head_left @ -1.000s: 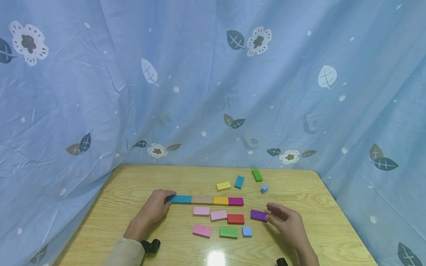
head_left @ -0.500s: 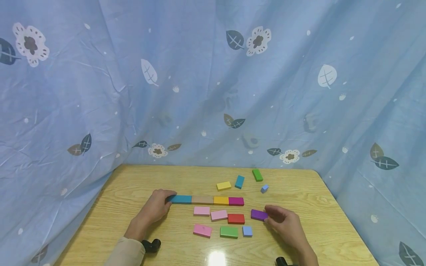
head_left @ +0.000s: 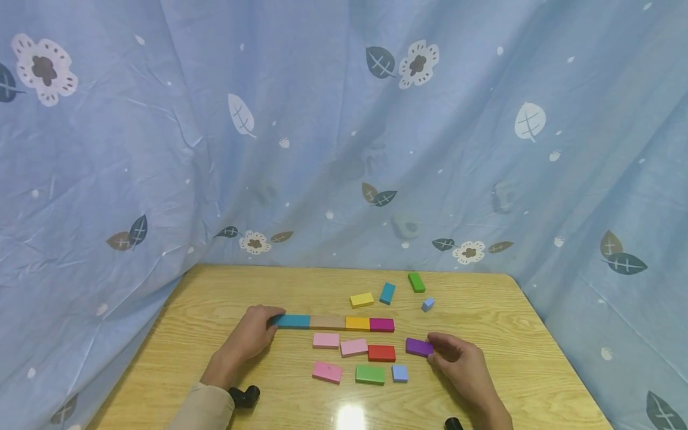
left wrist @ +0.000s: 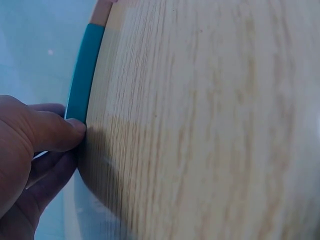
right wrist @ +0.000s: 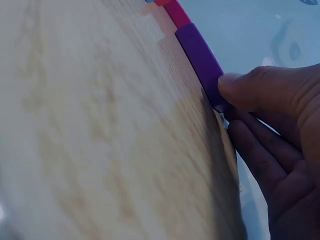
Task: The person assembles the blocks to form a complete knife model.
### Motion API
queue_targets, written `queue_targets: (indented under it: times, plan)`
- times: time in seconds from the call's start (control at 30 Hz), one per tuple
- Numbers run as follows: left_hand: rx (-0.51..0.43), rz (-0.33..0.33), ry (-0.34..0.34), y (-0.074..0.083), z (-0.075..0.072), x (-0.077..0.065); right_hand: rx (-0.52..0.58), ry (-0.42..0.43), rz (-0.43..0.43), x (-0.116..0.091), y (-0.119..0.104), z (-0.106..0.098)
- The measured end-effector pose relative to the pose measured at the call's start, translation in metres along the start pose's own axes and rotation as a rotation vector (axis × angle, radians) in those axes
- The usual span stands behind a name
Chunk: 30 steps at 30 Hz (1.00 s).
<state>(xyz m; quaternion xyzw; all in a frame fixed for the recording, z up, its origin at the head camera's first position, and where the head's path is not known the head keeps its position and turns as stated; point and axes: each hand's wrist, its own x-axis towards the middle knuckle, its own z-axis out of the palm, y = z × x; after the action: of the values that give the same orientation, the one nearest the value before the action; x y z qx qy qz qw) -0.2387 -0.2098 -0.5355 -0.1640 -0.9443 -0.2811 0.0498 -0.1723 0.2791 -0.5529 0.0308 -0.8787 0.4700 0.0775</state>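
My left hand pinches the left end of a blue block, thumb in front and fingers behind. That block heads a straight row with a tan block, an orange block and a magenta block. In the left wrist view the thumb presses the end of the same blue block. My right hand holds the right end of a purple block between thumb and fingers. The right wrist view shows the thumb on this purple block, its far end overlapping a red-pink block.
Near the row lie two pale pink blocks, a red block, a darker pink block, a green block and a light blue square. Behind it are a yellow block and several others. A patterned curtain borders the table.
My right hand's fingers have drawn in around the end of the purple block, which stays nearly in place. The left hand and the row have not visibly moved.
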Motion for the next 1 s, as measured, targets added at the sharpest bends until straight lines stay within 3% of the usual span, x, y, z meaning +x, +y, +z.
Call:
queue_targets:
  times: [0.37, 0.63, 1.0]
  plan:
    - [0.013, -0.005, -0.004, 0.0, 0.001, 0.0, 0.006, -0.005, 0.021, 0.006, -0.005, -0.006]
    - [0.011, -0.011, 0.001, 0.002, 0.0, 0.0, -0.025, 0.008, -0.071, 0.027, -0.01, -0.013]
    - [0.009, -0.017, -0.012, 0.004, -0.002, -0.001, -0.073, -0.066, -0.06, 0.052, -0.01, -0.011]
